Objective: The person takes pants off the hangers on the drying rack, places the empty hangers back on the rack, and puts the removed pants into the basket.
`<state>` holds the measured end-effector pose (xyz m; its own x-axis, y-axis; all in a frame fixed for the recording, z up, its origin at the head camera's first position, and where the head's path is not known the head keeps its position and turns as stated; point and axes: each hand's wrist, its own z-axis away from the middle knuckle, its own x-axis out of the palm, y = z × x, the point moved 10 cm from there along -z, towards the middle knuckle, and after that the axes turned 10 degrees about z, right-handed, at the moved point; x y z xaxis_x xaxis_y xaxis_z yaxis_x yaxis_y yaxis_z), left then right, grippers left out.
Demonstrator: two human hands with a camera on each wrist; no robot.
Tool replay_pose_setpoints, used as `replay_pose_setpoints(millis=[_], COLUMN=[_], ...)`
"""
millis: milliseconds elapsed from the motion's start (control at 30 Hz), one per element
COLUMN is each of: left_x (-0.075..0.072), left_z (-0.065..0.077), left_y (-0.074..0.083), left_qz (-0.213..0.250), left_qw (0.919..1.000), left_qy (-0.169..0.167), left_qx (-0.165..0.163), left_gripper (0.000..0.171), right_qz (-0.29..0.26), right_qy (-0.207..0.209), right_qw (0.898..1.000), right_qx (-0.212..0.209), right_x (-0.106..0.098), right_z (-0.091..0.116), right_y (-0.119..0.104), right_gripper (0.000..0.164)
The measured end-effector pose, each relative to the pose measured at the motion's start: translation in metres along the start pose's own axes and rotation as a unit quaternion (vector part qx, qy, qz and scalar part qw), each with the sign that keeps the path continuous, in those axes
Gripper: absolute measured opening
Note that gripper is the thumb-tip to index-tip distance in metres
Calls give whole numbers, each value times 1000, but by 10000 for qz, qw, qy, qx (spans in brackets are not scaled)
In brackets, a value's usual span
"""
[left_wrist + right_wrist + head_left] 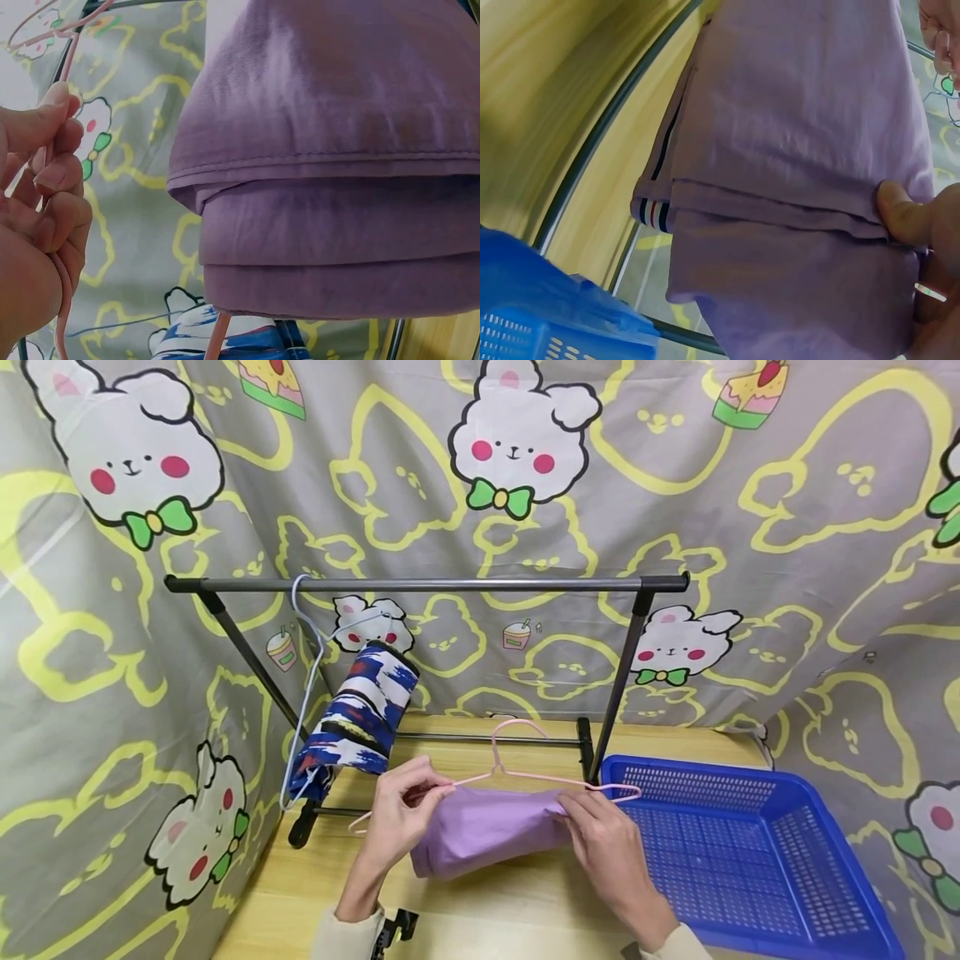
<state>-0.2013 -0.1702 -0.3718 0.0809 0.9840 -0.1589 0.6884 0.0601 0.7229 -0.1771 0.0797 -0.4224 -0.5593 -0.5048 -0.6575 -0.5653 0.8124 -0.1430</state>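
Left hand point(397, 814) curls round the hanger point(498, 769); right hand point(609, 843) pinches the cloth point(491, 828). A basket point(720, 868) stands beside the rack point(465, 585).

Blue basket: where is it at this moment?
In the head view, the blue basket is at lower right, on the table, just right of the person's right hand.

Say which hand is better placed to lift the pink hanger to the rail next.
Probably the left hand: it grips the pink hanger, while the right hand pinches the purple garment.
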Motion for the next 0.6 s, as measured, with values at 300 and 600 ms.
replay_pose_setpoints(millis=[300, 600], left_x=[8, 21], left_z=[2, 6], left_y=[0, 0], left_qz=[-387, -740], left_qw=[9992, 9961], left_qy=[-26, -89], left_qx=[97, 466], left_gripper=[21, 18], right_qz=[124, 219], right_qy=[381, 548], right_qw=[9991, 9980], right_qx=[-116, -205], right_x=[-6, -14], right_z=[-2, -12], right_y=[-15, -24], right_gripper=[33, 44])
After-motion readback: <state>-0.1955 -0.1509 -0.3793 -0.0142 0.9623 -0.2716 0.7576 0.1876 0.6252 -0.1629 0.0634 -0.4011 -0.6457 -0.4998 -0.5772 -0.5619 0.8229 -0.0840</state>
